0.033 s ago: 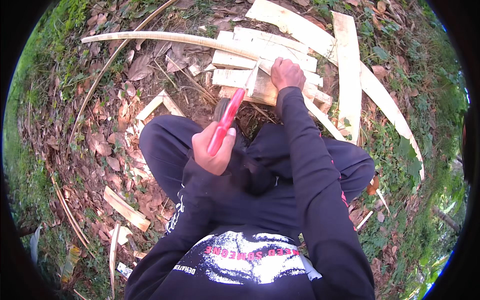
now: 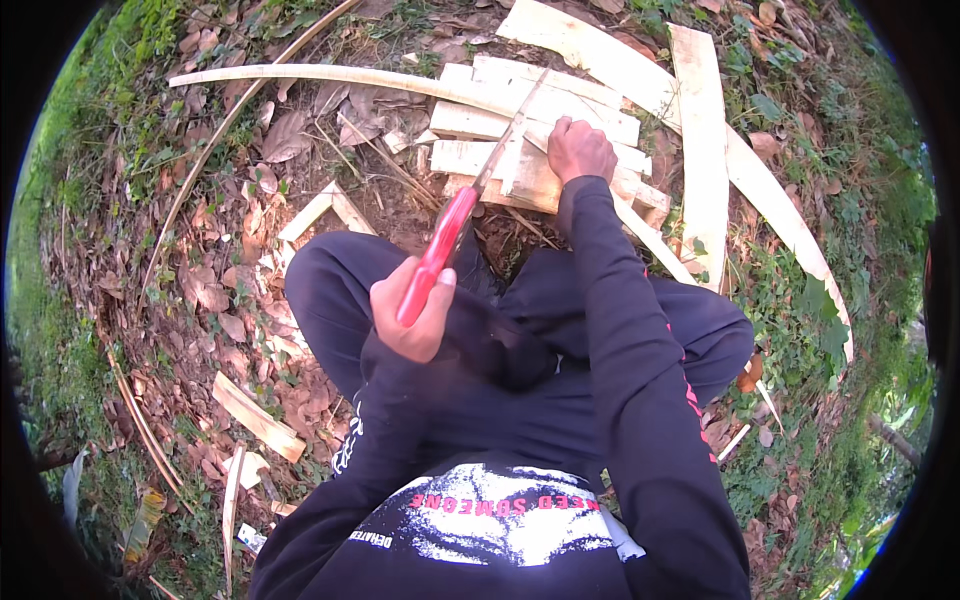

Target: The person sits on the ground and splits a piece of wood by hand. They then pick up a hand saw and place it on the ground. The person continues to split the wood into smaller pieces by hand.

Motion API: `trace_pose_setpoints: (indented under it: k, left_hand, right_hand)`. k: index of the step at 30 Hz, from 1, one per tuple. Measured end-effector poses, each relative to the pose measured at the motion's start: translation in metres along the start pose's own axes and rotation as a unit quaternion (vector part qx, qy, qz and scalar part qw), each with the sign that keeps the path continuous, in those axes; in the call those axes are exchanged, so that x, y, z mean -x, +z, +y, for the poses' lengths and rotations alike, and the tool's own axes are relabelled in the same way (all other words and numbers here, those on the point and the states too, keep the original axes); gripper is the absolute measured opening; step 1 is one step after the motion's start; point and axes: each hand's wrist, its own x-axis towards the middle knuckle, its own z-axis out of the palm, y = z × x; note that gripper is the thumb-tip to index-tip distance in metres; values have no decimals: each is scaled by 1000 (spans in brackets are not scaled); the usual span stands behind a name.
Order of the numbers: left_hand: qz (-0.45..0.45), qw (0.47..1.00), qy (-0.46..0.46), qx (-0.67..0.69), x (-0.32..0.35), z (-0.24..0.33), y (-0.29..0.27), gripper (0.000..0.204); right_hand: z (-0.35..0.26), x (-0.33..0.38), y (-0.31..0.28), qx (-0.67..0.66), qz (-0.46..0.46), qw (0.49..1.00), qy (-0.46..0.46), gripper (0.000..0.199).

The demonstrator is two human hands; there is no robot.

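My left hand (image 2: 410, 310) is closed round the red handle of a hand saw (image 2: 448, 238). Its long, narrow metal blade slants up and away to the right, across a thin pale wooden strip (image 2: 350, 74). Just right of the blade, my right hand (image 2: 582, 150) is a closed fist at the strip, which runs on below it toward my right knee. Under the strip lies a stack of short pale boards (image 2: 467, 157). The right fingers' undersides are hidden, and so is the exact contact between blade and wood.
Long pale boards (image 2: 705, 150) lie right of the stack, one curving toward the right edge. A bent wood offcut (image 2: 312, 215) rests left of the stack. More wood pieces (image 2: 257, 415) are scattered at lower left. Dry leaves and grass cover the ground around my crossed legs.
My left hand and the saw have drawn back slightly toward me and to the left. The right fist stays at the wooden strip.
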Motion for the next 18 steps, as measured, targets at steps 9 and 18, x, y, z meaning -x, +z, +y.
trace_pose_setpoints:
  k: [9, 18]
  left_hand:
    - [221, 882, 164, 382, -51, -34, 41, 29]
    - [458, 871, -4, -177, -6, -232, -38, 19]
  right_hand:
    - [77, -94, -119, -4, 223, 939, -262, 32]
    - [183, -20, -202, 165, 115, 962, -182, 65]
